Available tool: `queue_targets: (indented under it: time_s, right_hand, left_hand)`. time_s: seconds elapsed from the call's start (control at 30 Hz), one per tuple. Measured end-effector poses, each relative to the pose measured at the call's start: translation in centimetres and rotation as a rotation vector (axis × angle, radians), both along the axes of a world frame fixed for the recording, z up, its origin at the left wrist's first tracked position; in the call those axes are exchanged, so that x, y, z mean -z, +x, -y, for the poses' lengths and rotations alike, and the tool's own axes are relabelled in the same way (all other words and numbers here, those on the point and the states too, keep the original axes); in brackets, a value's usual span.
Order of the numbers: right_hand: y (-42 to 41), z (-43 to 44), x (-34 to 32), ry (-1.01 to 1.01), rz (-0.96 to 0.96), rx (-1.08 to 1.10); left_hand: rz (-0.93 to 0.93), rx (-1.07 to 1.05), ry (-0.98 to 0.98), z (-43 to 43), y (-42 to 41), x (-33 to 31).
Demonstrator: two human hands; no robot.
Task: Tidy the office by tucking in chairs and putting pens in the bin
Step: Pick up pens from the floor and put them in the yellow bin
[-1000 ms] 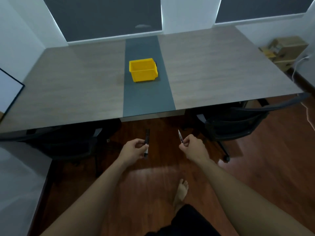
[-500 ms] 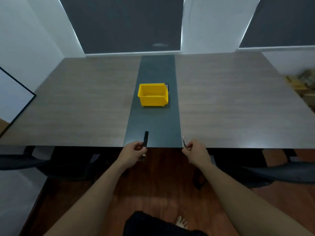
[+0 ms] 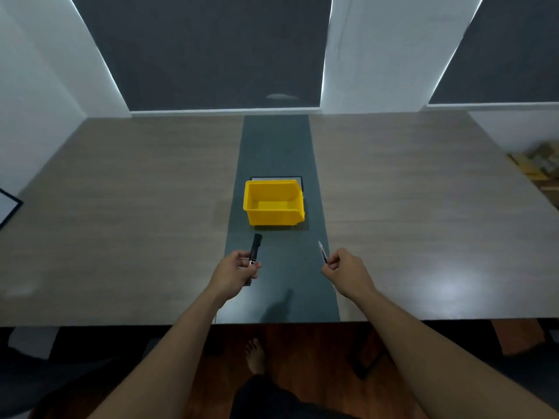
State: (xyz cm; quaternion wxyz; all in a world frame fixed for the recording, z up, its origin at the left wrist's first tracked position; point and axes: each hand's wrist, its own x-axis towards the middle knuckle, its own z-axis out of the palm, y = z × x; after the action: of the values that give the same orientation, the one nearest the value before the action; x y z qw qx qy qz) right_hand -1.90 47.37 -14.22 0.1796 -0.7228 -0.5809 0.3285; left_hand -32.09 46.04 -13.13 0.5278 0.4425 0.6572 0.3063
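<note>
A yellow bin (image 3: 273, 207) stands open and empty on the dark centre strip of the wooden table (image 3: 121, 207). Just short of it, my left hand (image 3: 234, 272) grips a thick black marker (image 3: 255, 246) that points toward the bin. My right hand (image 3: 348, 269) pinches a thin pen (image 3: 322, 251), tip up, near the bin's right front corner. Both hands hover over the table, a short way in front of the bin. Black chairs (image 3: 45, 376) sit low under the table edge at the left and right.
A flat dark panel (image 3: 276, 178) lies in the strip behind the bin. Cardboard boxes (image 3: 535, 164) are stacked on the floor at the far right. A white board edge (image 3: 7, 207) shows at the left. The wall with dark blinds runs behind the table.
I have stepped up to the table. Both hands, each still holding its pen, moved from over the floor to above the tabletop near the bin.
</note>
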Motion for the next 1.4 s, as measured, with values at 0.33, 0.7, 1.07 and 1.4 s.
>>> queue_targets:
  time_s: [0.33, 0.7, 1.07, 1.4]
  right_hand:
    - [-6.8, -10.3, 0.5, -0.035, -0.07, 0.095]
    - [-9.4, -16.5, 1.7, -0.051, -0.034, 0.11]
    - [-8.9, -24.7, 2.9, -0.066, -0.031, 0.066]
    - [-9.4, -30.1, 6.2, -0.216, 0.081, -0.185]
  left_hand:
    - [-0.153, 0.124, 0.003, -15.3, -8.0, 1.7]
    - [-0.143, 0.126, 0.03, -23.9, -9.4, 4.6]
    - [-0.279, 0.248, 0.155, -30.7, -7.0, 6.5]
    - [-0.459, 0.397, 0.134, -36.2, -1.9, 11.2]
